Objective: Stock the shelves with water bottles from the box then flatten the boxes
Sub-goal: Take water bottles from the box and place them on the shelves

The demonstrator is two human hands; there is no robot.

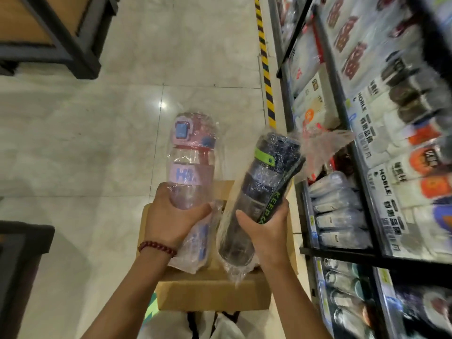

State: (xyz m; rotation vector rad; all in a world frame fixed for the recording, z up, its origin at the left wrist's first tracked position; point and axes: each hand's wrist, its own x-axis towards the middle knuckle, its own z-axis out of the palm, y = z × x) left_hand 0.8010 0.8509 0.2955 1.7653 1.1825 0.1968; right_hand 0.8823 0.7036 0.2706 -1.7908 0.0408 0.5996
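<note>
My left hand (171, 216) grips a pink water bottle (190, 162) with a blue lid button, wrapped in clear plastic and held upright. In my right hand (266, 228) is a dark bottle (259, 192) with a green strap, also bagged, tilted to the right toward the shelves. Both bottles are above an open cardboard box (215, 289) on the floor below my arms. The box's inside is mostly hidden by my hands and the bottles.
Black metal shelves (362, 253) on the right hold rows of wrapped bottles (337, 216) and boxed cups. A yellow-black hazard strip (265, 69) runs along the shelf base. Grey tiled floor (97, 143) spreads left. Dark furniture frames stand at upper left (63, 45) and lower left (19, 265).
</note>
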